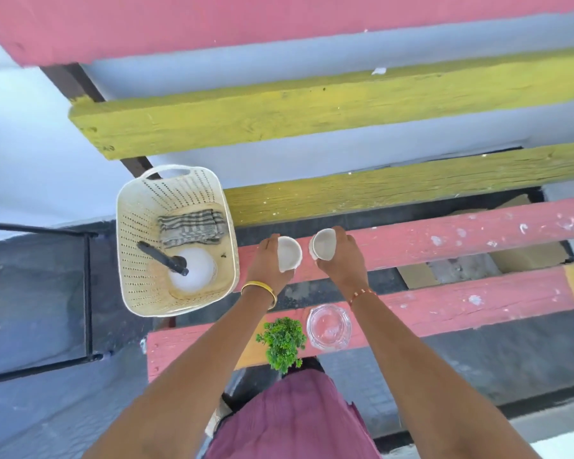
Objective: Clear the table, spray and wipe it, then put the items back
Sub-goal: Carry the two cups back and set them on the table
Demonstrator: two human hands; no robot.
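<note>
Both arms are reaching forward over the slatted table (444, 240). The left grip (268, 260) is holding one white cup (289, 254), the right grip (340, 251) another (322, 248). A basket (136, 233) alongside is holding a spray bottle (189, 268) and cloth (191, 230).

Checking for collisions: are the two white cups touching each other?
Apart. The head view shows a strip of pink plank between the left cup and the right cup.

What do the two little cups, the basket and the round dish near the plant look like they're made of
Cups: matte white, thick-walled, probably ceramic. Basket: cream molded plastic, rows of punched holes. Dish: clear, glinting, likely glass.
</note>
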